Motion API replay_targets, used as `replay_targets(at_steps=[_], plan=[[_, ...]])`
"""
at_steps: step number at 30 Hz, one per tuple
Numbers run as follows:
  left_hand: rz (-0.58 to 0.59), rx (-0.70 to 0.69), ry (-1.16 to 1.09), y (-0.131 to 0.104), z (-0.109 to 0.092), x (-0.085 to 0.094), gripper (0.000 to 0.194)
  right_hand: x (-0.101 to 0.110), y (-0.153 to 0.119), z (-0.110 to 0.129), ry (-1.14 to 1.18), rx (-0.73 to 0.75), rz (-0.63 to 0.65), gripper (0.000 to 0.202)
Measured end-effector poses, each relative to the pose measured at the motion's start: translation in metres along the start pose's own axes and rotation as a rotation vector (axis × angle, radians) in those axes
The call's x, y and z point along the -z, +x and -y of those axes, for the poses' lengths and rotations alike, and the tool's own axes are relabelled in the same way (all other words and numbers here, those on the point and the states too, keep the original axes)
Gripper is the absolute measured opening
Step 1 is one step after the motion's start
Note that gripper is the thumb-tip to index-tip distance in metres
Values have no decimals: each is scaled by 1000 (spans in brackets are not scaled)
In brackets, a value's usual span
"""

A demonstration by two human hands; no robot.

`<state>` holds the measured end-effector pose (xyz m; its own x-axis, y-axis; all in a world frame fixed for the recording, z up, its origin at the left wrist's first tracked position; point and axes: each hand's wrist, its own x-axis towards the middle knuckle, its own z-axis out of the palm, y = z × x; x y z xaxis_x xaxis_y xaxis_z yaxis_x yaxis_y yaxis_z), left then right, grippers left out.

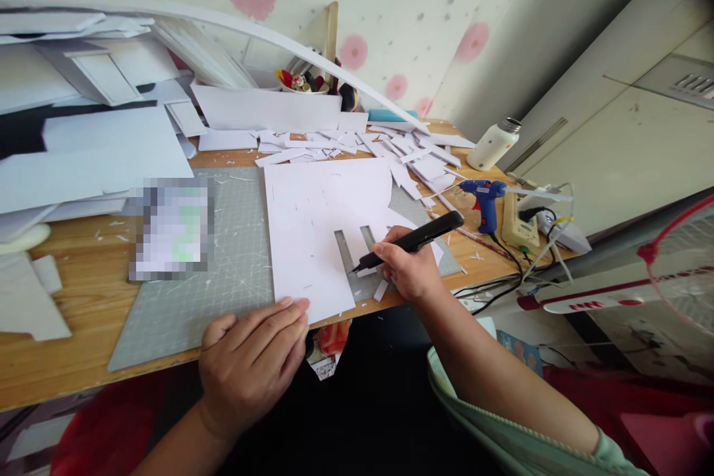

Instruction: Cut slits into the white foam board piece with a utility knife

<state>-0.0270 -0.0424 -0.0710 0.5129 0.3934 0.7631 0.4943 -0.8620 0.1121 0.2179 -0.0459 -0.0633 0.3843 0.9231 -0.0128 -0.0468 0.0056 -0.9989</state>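
A white foam board sheet (312,238) lies on the grey cutting mat (228,253), with slots cut through its right side. My right hand (411,268) grips a black craft knife (427,233), whose tip points down and left beside one of the slots. The blade itself is too small to make out. Fingers stretched out, my left hand (253,353) rests its fingertips on the sheet's near edge and holds nothing. A small white offcut (381,290) sits just left of my right hand's heel.
White offcuts (413,156) litter the back of the wooden desk (89,238). Stacked white boards (105,156) fill the left, behind a blurred phone (172,230). At right are a blue glue gun (484,201), a power strip (518,223) with cords, and a white bottle (495,143).
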Motion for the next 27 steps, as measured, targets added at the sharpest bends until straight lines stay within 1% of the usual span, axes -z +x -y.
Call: replay_targets(at_steps=[2, 4, 7, 9, 11, 15, 19, 22, 24, 27], plan=[[2, -7, 2, 0, 0, -1, 21, 0, 0, 1, 13, 1, 11, 28], [4, -11, 6, 0, 0, -1, 20, -1, 0, 3, 68, 9, -15, 27], [8, 7, -9, 2, -2, 0, 18, -3, 1, 9, 266, -3, -84, 28], [15, 29, -22, 3, -4, 2, 19, -4, 1, 13, 366, -21, -80, 30], [31, 53, -26, 3, -6, 4, 18, -5, 1, 15, 377, -13, -49, 30], [86, 88, 3, 1, -6, 4, 8, -4, 0, 11, 287, 32, -6, 27], [214, 108, 112, 0, -6, -1, 33, -1, -1, -1, 178, 76, 7, 26], [298, 107, 171, 1, -6, -2, 36, 1, -5, -6, 64, 130, 18, 25], [314, 97, 187, 0, -8, -2, 36, 2, -9, -5, -33, 173, 38, 26], [299, 102, 198, -1, -9, -2, 35, 3, -13, -3, -146, 217, 52, 27]])
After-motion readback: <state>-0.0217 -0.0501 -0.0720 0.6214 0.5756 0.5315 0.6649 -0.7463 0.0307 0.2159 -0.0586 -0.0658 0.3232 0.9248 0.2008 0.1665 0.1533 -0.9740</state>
